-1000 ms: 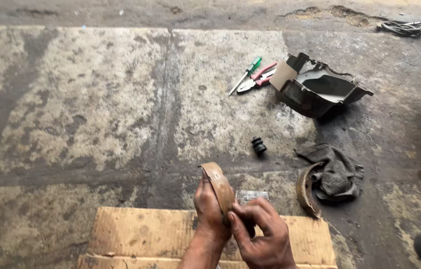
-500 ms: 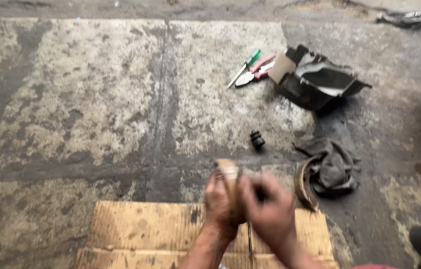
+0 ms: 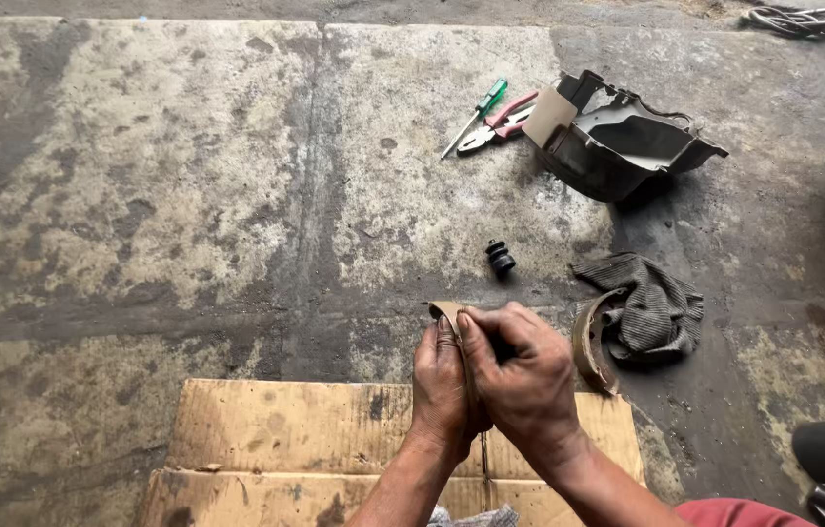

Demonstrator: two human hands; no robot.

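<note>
Brake shoe [image 3: 451, 322], curved and tan, is clasped between left hand [image 3: 442, 385] and right hand [image 3: 524, 376] above a cardboard sheet [image 3: 276, 439]. A second shoe [image 3: 588, 342] is laid against a grey rag [image 3: 651, 307]; a black rubber boot [image 3: 500, 258] is set apart on concrete.

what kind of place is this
Likely a roadside or backyard repair spot for vehicles: work goes on over a stained concrete floor, with a screwdriver and pliers lying loose, a spare brake shoe on a rag, and another in the hands.

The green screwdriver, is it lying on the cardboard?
No, the screwdriver lies on the bare concrete floor beside the pliers, far from the cardboard.
</note>
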